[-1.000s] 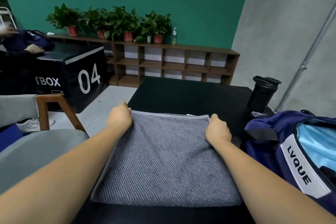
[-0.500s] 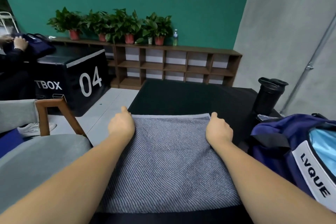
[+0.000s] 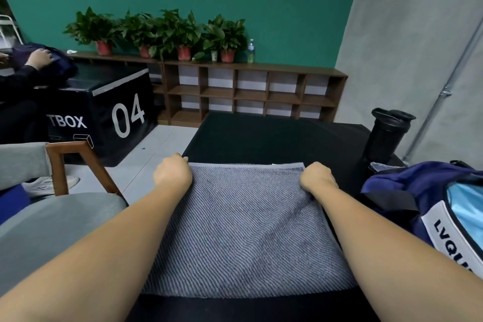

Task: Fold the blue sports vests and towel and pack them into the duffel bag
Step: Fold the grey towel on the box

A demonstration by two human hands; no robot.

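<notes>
1. The towel, grey with fine diagonal stripes, lies flat on the black tabletop in the centre and lower centre of the frame. Its far edge runs straight across the middle of the frame.
2. The left hand sits on the far left corner of the towel. Its fingers are curled under and grip the corner; the fingertips are hidden behind the knuckles.
3. The right hand sits on the far right corner. Its fingers are likewise curled round the towel edge, fingertips out of view.
4. Both forearms reach in from the lower corners of the frame, along the towel's two sides.
5. The duffel bag, navy with a white "LVQU" label, stands at the right edge of the frame, just beside the towel. Its top is open, and light blue fabric shows inside.
6. A black bottle stands upright on the tabletop behind the bag.
7. A grey chair with a wooden frame occupies the lower left.
8. A black box marked "04" stands at the left; another person's hand rests on a dark bag on top of it.
9. A wooden shelf carries potted plants along the green wall.
</notes>
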